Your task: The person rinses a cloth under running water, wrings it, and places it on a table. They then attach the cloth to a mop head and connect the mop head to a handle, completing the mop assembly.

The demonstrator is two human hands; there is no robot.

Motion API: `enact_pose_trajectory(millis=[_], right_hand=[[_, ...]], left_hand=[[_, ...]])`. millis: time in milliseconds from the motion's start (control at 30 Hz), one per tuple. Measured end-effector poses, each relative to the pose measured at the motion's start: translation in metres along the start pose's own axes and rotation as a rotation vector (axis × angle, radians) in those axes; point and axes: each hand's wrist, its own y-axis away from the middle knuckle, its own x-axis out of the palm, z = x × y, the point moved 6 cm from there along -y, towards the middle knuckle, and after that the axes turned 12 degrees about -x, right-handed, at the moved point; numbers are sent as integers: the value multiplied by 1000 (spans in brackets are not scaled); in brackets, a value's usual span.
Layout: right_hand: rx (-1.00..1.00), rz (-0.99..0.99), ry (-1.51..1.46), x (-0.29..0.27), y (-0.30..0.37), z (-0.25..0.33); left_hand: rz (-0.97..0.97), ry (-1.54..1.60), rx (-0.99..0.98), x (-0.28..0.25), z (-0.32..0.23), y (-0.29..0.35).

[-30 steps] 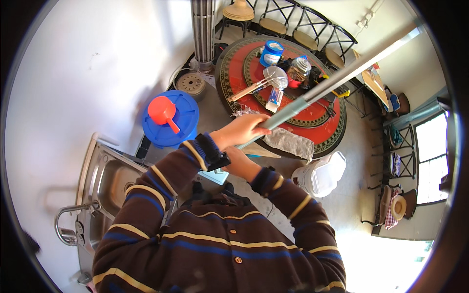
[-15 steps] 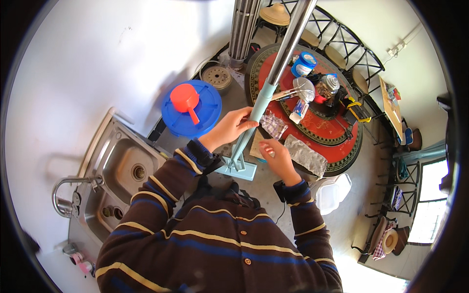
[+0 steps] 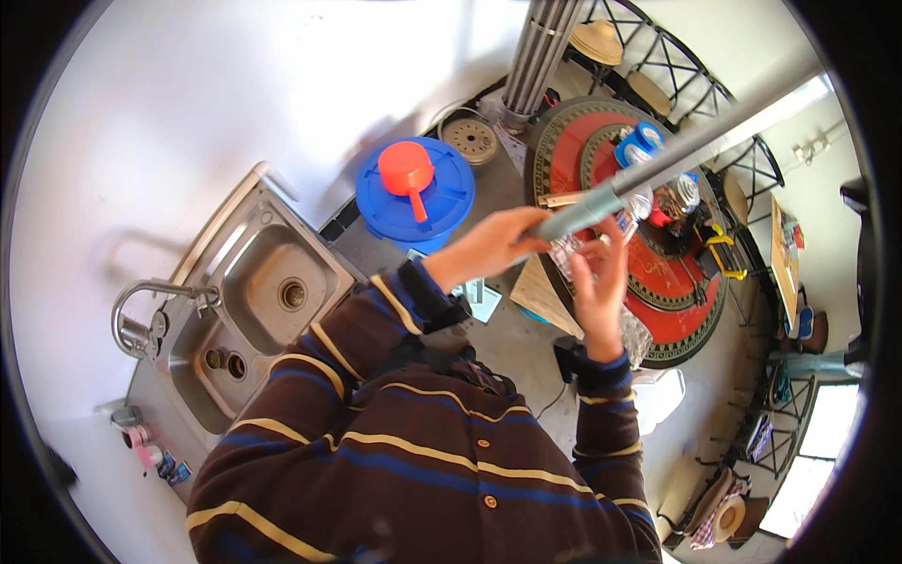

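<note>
A mop with a metal pole (image 3: 686, 150) and a pale green lower sleeve slants up toward the far right. My left hand (image 3: 489, 249) grips it at the green sleeve. Below that hand, part of the flat pale green mop head (image 3: 481, 301) shows over the floor; my left hand and cuff hide the rest. My right hand (image 3: 601, 296) is just under the pole, fingers apart and slightly blurred, with nothing seen in it. Whether its fingertips touch the pole, I cannot tell.
On my left is a steel sink (image 3: 268, 282) with a tap (image 3: 141, 315). Ahead stands a blue-lidded bucket (image 3: 413, 221) bearing a red dipper (image 3: 406, 169). A red round table (image 3: 583, 117) holding jars and tools lies ahead right, near a wooden board (image 3: 545, 296) and white plastic bin (image 3: 662, 399).
The mop has swung from near upright to slant strongly rightward, with my left hand still on it. My right hand has risen closer to the pole, and its fingers have spread.
</note>
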Motion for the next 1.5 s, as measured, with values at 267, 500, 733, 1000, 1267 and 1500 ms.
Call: enact_pose_trajectory(millis=[267,500,733,1000,1267,1500], right_hand=[[3,-290,-255,-47,-2,54],[163,-648,-550,-73,15,38],[156,-628,-472,-76,25,36],[239,-495,-538,-31,34,-19],[436,-182,-508,55,43,-110],[493,127,-587,126,60,-179]], left_hand=[[55,-220,195,73,8,7],[87,-251,236,114,16,14],[228,-149,132,122,30,8],[-33,-158,-49,17,72,28],[-496,-131,-293,-104,70,127],[-811,-28,-470,-119,65,250]])
